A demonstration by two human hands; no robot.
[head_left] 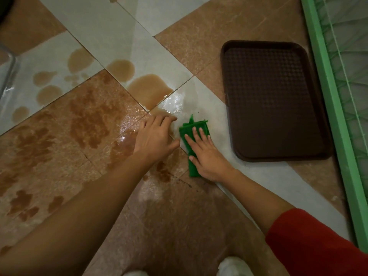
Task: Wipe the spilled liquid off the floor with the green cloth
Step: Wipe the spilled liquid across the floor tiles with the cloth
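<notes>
green cloth (189,136) folded, flat on floor under right hand (207,156).

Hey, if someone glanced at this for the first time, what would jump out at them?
Probably the brown spilled liquid, pooled in puddles across the tiled floor at centre and left. Next, the right hand pressing a folded green cloth flat at centre, the left hand beside it. A dark brown tray lies to the right.
</notes>
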